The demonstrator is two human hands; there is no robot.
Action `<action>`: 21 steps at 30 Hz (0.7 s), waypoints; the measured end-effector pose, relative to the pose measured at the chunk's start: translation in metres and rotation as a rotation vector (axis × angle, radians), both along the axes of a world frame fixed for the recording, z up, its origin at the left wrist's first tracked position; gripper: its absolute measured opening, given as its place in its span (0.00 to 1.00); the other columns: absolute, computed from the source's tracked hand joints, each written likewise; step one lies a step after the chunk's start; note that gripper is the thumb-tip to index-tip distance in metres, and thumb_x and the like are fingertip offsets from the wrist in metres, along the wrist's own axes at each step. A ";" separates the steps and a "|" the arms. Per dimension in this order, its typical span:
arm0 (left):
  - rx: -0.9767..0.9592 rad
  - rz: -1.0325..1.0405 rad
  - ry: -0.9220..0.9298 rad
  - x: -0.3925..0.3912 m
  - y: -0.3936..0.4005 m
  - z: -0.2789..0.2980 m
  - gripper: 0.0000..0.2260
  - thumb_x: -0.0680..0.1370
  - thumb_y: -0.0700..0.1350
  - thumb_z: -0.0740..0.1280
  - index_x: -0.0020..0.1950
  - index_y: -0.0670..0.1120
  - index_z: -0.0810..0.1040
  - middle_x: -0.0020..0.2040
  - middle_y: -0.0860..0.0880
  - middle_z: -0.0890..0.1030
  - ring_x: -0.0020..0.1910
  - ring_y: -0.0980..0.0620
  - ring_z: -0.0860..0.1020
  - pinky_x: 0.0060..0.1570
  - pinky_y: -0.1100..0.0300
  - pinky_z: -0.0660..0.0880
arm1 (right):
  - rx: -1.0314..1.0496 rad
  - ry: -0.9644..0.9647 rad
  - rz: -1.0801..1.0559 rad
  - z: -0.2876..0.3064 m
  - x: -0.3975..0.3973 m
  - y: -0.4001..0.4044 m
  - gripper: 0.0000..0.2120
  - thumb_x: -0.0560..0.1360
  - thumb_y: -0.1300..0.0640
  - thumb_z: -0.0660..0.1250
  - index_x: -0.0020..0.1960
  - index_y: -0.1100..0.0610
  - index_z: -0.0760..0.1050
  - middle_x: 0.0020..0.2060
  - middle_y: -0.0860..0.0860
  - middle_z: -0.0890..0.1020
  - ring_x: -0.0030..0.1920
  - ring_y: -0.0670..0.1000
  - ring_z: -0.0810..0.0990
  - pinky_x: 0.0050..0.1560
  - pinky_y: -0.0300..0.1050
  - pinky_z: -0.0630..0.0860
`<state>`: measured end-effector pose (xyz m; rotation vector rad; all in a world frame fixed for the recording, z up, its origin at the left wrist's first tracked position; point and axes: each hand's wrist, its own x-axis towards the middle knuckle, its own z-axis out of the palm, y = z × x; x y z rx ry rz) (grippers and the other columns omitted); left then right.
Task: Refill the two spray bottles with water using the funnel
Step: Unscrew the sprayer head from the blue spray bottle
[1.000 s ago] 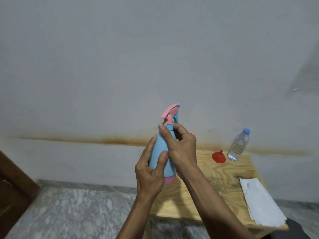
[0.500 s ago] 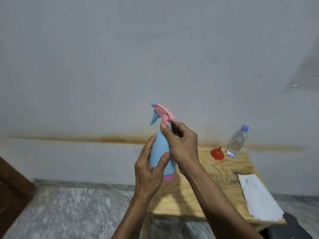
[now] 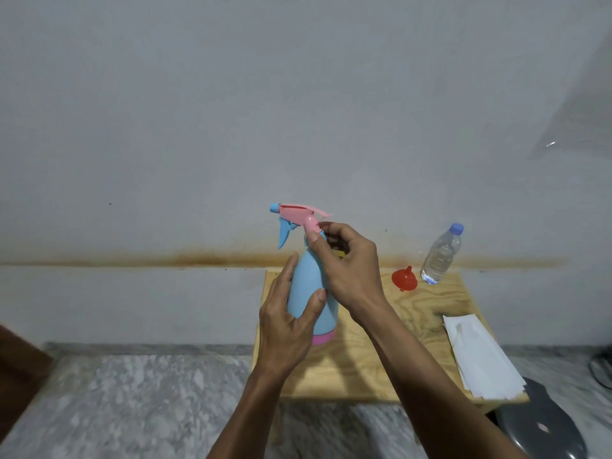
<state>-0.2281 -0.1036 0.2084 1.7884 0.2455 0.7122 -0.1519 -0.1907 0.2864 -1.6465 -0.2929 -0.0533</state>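
Note:
I hold a light blue spray bottle (image 3: pixel 306 286) with a pink base band upright above the left end of a small plywood table (image 3: pixel 361 369). My left hand (image 3: pixel 286 329) grips its body from the left. My right hand (image 3: pixel 347 263) pinches the neck collar just below the pink spray head (image 3: pixel 299 218), whose blue nozzle and trigger point left. A red funnel (image 3: pixel 403 278) lies on the table at the back. Beside it stands a clear water bottle (image 3: pixel 442 255) with a blue cap. Only one spray bottle is in view.
A stack of white paper sheets (image 3: pixel 480 356) lies at the table's right edge. A grey round object (image 3: pixel 546 425) sits on the marble floor at the lower right. A dark wooden piece (image 3: pixel 16 366) stands at the far left. A stained white wall is close behind.
The spray head has turned under my right hand: its nozzle pointed away and right a second ago and now points left. The bottle body stays in my left hand.

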 end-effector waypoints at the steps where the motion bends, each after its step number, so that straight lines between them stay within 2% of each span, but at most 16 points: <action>1: -0.006 -0.012 0.013 0.003 -0.001 -0.001 0.28 0.74 0.62 0.69 0.73 0.68 0.64 0.70 0.61 0.74 0.67 0.57 0.75 0.61 0.46 0.79 | 0.000 -0.001 -0.004 -0.001 0.003 -0.002 0.11 0.76 0.48 0.72 0.54 0.52 0.82 0.46 0.45 0.85 0.49 0.45 0.82 0.55 0.52 0.80; 5: 0.012 -0.043 0.072 0.018 -0.009 -0.010 0.32 0.74 0.64 0.68 0.76 0.59 0.66 0.68 0.58 0.75 0.65 0.57 0.76 0.59 0.47 0.80 | 0.124 0.027 -0.017 0.002 0.019 -0.012 0.09 0.78 0.51 0.70 0.54 0.53 0.82 0.46 0.47 0.85 0.47 0.45 0.83 0.52 0.45 0.79; 7: 0.035 -0.047 0.103 0.024 -0.014 -0.016 0.33 0.74 0.64 0.68 0.77 0.55 0.67 0.67 0.57 0.74 0.64 0.57 0.76 0.58 0.47 0.79 | 0.228 0.047 -0.031 0.007 0.030 -0.017 0.06 0.78 0.52 0.70 0.53 0.52 0.81 0.45 0.48 0.86 0.47 0.46 0.83 0.52 0.47 0.79; 10: 0.037 -0.051 0.160 0.031 -0.021 -0.028 0.33 0.72 0.64 0.68 0.75 0.55 0.68 0.66 0.56 0.74 0.63 0.57 0.76 0.58 0.48 0.79 | 0.455 0.124 -0.086 0.020 0.052 -0.028 0.07 0.78 0.55 0.70 0.55 0.54 0.80 0.42 0.49 0.85 0.45 0.47 0.82 0.51 0.49 0.80; 14: 0.033 -0.012 0.227 0.040 -0.025 -0.049 0.35 0.71 0.66 0.67 0.75 0.55 0.68 0.67 0.58 0.73 0.65 0.57 0.75 0.60 0.49 0.78 | 0.700 0.144 -0.195 0.029 0.090 -0.057 0.10 0.77 0.54 0.71 0.55 0.58 0.79 0.40 0.49 0.83 0.44 0.49 0.81 0.45 0.43 0.78; 17: -0.053 0.037 0.260 0.044 -0.030 -0.063 0.34 0.70 0.67 0.68 0.74 0.57 0.69 0.67 0.57 0.75 0.63 0.55 0.77 0.55 0.55 0.79 | 0.721 0.166 -0.267 0.008 0.116 -0.088 0.09 0.77 0.55 0.71 0.54 0.59 0.79 0.39 0.50 0.82 0.43 0.49 0.80 0.44 0.41 0.76; 19: -0.109 0.069 0.277 0.047 -0.034 -0.070 0.33 0.70 0.67 0.68 0.73 0.58 0.69 0.66 0.55 0.77 0.60 0.55 0.79 0.48 0.66 0.78 | 0.653 0.224 -0.289 -0.026 0.129 -0.107 0.10 0.78 0.58 0.70 0.56 0.63 0.78 0.39 0.53 0.81 0.40 0.49 0.79 0.41 0.39 0.77; 21: -0.136 0.090 0.288 0.052 -0.039 -0.077 0.33 0.70 0.66 0.68 0.73 0.58 0.69 0.65 0.55 0.78 0.59 0.57 0.79 0.46 0.70 0.77 | 0.538 0.294 -0.273 -0.070 0.135 -0.121 0.10 0.78 0.61 0.70 0.57 0.65 0.78 0.38 0.56 0.80 0.36 0.49 0.77 0.37 0.39 0.76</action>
